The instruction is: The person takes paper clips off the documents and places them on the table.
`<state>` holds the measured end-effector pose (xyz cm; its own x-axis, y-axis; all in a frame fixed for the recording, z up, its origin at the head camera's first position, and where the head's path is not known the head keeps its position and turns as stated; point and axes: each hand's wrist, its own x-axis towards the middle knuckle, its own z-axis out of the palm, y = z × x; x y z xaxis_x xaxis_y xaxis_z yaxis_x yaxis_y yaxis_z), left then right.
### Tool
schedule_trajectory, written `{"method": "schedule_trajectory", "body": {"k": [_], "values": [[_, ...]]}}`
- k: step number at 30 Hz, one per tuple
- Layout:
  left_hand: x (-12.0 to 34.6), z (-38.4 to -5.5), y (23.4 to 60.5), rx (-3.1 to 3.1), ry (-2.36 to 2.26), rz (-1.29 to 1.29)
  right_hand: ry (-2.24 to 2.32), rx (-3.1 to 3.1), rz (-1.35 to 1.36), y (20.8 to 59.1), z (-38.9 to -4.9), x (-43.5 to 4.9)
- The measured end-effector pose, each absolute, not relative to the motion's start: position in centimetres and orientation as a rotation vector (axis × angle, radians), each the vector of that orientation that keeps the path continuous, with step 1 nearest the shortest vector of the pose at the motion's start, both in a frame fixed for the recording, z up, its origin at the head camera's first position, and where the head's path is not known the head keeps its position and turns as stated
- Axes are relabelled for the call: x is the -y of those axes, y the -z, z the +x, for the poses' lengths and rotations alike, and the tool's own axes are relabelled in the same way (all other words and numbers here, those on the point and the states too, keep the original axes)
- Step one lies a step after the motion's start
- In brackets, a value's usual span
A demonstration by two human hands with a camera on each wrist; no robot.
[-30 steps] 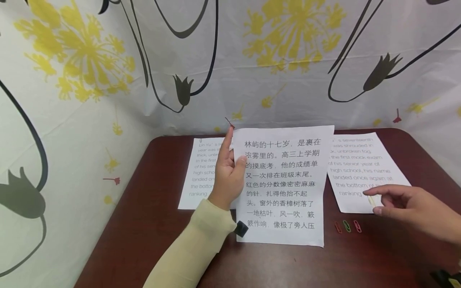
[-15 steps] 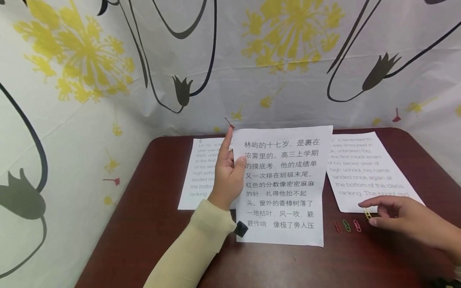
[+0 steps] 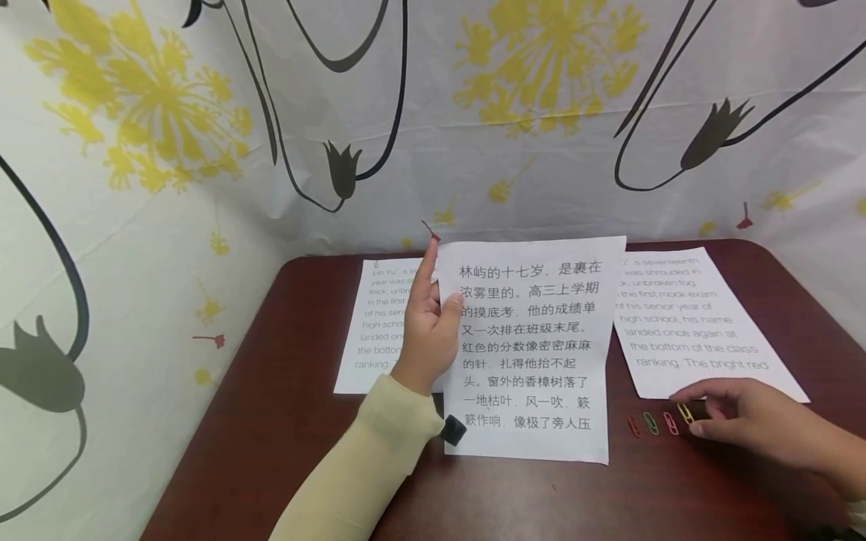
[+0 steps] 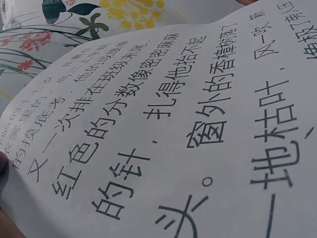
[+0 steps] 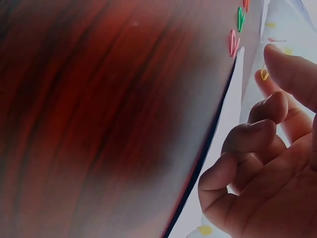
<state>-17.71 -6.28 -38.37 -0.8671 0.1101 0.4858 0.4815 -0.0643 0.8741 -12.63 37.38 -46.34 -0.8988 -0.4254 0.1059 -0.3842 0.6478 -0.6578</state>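
My left hand (image 3: pixel 431 330) holds a white sheet of paper (image 3: pixel 528 443) printed with Chinese text, its thumb over the left edge and the other fingers behind. Tilted up toward the camera, that sheet fills most of the left wrist view. At the right, my right hand (image 3: pixel 758 421) pinches a yellow paper clip (image 3: pixel 686 412) between thumb and index finger, low over the table; the right wrist view shows the clip (image 5: pixel 265 74) at the fingertips. Just left of it, a pink paper clip (image 3: pixel 671 424), a green one (image 3: pixel 651 423) and a red one (image 3: pixel 634 427) lie in a row.
On the dark red-brown table (image 3: pixel 271 428), two English-text sheets lie flat: a left sheet (image 3: pixel 352 379), partly behind my left hand, and a right sheet (image 3: pixel 676 379) beyond the clips. A small clip (image 3: pixel 376 264) sits on the left sheet's top edge. Patterned cloth (image 3: pixel 304 113) surrounds the table.
My right hand has come down and slightly left with the yellow paper clip, from over the right sheet to beside the pink clip. My left hand and its sheet stay in place.
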Motion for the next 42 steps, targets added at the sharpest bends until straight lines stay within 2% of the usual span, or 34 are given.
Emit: {"method": "schedule_trajectory", "body": {"k": [42], "values": [[6.3,-17.9,38.4,1.912,2.014,-0.665,0.959,-2.883,-0.571,46.9,-12.6,-37.0]]}}
